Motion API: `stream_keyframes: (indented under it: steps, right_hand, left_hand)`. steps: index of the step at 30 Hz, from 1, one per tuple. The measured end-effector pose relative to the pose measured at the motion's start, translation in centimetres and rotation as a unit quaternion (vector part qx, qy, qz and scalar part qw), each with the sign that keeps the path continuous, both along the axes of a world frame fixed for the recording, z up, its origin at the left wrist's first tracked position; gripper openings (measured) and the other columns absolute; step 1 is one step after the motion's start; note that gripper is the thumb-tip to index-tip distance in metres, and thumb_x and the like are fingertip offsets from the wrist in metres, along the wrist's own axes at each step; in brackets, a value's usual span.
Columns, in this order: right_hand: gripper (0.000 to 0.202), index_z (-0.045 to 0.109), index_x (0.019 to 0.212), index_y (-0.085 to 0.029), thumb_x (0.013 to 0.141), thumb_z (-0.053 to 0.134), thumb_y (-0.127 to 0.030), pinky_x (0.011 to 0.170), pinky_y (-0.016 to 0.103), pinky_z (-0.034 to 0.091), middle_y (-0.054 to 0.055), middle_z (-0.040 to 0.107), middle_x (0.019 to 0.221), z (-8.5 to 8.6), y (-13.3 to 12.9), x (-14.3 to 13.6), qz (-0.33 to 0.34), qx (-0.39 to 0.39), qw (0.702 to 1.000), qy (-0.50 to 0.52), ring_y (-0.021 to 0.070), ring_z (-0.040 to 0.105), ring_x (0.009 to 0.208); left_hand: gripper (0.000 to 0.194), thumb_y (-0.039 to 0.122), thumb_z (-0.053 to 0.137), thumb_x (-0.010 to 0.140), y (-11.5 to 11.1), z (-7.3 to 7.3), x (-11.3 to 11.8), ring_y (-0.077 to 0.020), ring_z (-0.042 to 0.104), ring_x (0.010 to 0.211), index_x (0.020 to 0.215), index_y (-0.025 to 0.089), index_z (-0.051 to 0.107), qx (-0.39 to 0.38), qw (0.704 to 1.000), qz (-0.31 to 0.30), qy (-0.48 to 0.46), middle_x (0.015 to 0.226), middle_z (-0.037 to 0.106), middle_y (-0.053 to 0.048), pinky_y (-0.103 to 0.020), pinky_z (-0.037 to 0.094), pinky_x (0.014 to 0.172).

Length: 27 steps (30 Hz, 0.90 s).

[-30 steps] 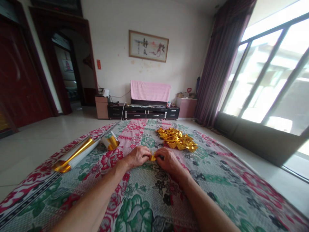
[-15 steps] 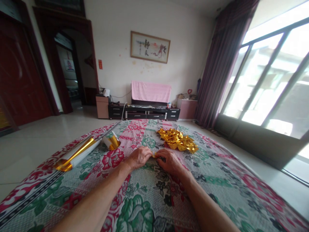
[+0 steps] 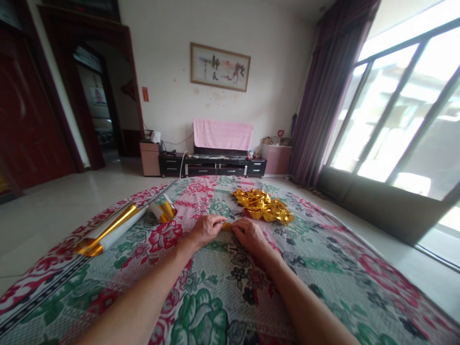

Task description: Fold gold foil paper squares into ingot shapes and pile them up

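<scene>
Between my two hands is a small piece of gold foil paper [image 3: 226, 226], low over the flowered cloth [image 3: 201, 316]. My left hand [image 3: 207, 229] pinches its left end with thumb and fingers. On its other end, my right hand [image 3: 249, 233] is closed with the fingertips together. The fingers hide part of the piece, so its exact shape is unclear. Just beyond my right hand lies a pile of folded gold foil pieces [image 3: 264, 206].
To the left lies a long roll of gold and white foil paper [image 3: 111, 230], and beside it a shorter curled piece [image 3: 164, 210]. Past the cloth's far edge stands a low black cabinet [image 3: 215, 167] with a pink towel [image 3: 223, 134] above it. A window [image 3: 395, 115] is at right.
My fingers have shifted slightly on the foil, and more of its gold surface shows between them. The whole view has moved a little; the pile and roll lie as before.
</scene>
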State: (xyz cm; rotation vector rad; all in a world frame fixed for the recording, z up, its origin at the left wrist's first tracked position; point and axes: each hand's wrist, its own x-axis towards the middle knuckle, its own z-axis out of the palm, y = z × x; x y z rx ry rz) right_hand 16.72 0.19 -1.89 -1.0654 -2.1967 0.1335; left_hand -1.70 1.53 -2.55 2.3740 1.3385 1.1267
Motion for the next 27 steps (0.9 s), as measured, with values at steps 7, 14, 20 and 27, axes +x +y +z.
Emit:
stream_keyframes:
  steps: [7, 14, 20, 27]
  right_hand:
    - [0.020, 0.069, 0.081, -0.019, 0.081, 0.049, -0.016, 0.072, 0.021, 0.041, 0.004, 0.065, 0.078, -0.12, 0.18, -0.21, -0.045, 0.001, 0.999, -0.006, 0.0137, 0.057, 0.077]
    - [0.022, 0.066, 0.093, -0.018, 0.079, 0.050, -0.016, 0.073, 0.023, 0.042, 0.005, 0.066, 0.084, -0.03, -0.03, -0.35, -0.065, -0.013, 0.998, 0.023, 0.0144, 0.059, 0.077]
    - [0.019, 0.065, 0.090, -0.017, 0.076, 0.052, -0.016, 0.065, 0.021, 0.040, 0.004, 0.066, 0.079, -0.18, 0.25, -0.64, -0.095, -0.025, 0.994, 0.038, 0.0136, 0.057, 0.067]
    - [0.015, 0.064, 0.079, -0.017, 0.077, 0.049, -0.017, 0.062, 0.019, 0.037, 0.003, 0.064, 0.075, -0.32, 0.45, -0.69, -0.093, -0.026, 0.994, 0.046, 0.0124, 0.056, 0.067]
  left_hand:
    - [0.030, 0.012, 0.048, 0.074, 0.08, 0.30, 0.08, -0.0119, 0.064, 0.080, 0.093, 0.022, 0.069, -0.006, 1.000, 0.003, 0.019, 0.089, 0.071, 0.001, -0.020, 0.049, 0.074]
    - [0.029, 0.015, 0.046, 0.079, 0.05, 0.16, 0.17, -0.0121, 0.062, 0.075, 0.096, 0.023, 0.069, 0.019, 0.998, 0.023, 0.060, 0.084, 0.070, -0.001, -0.020, 0.047, 0.070]
    - [0.028, 0.018, 0.046, 0.081, 0.51, -0.41, 0.07, -0.0127, 0.059, 0.071, 0.097, 0.022, 0.068, 0.034, 0.995, 0.043, 0.086, 0.079, 0.065, -0.003, -0.021, 0.046, 0.067]
    - [0.027, 0.015, 0.050, 0.077, 0.71, -0.48, 0.17, -0.0126, 0.059, 0.075, 0.099, 0.020, 0.064, 0.017, 0.997, 0.046, 0.058, 0.085, 0.066, -0.002, -0.022, 0.045, 0.073]
